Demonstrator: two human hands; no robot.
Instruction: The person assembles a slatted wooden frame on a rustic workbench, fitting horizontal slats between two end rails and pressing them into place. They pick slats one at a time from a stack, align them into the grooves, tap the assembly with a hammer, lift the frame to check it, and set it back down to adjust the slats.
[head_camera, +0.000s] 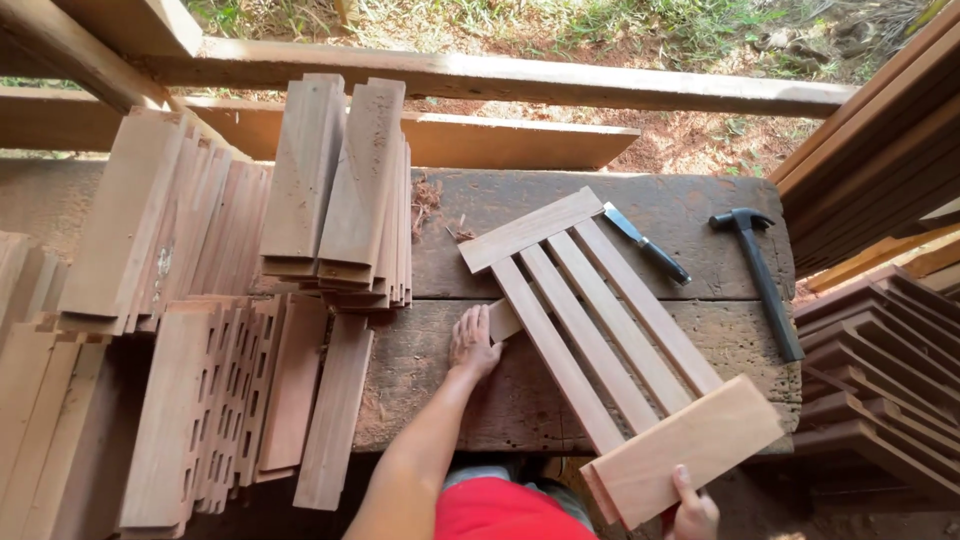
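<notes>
A slatted wooden panel (590, 330) lies slanted on a worn wooden workbench (530, 210), with several slats running between two cross boards. My left hand (473, 343) rests on the bench beside the leftmost slat, its fingers on a small wooden block (503, 320) at the panel's edge. My right hand (692, 510) grips the near cross board (685, 448) at the bench's front edge, thumb on top.
A black claw hammer (762, 272) and a knife (647, 243) lie at the bench's right end. Stacks of cut slats (335, 190) and slatted panels (215, 400) fill the left. More stacked boards (880, 360) stand at the right. Rails and bare earth lie beyond.
</notes>
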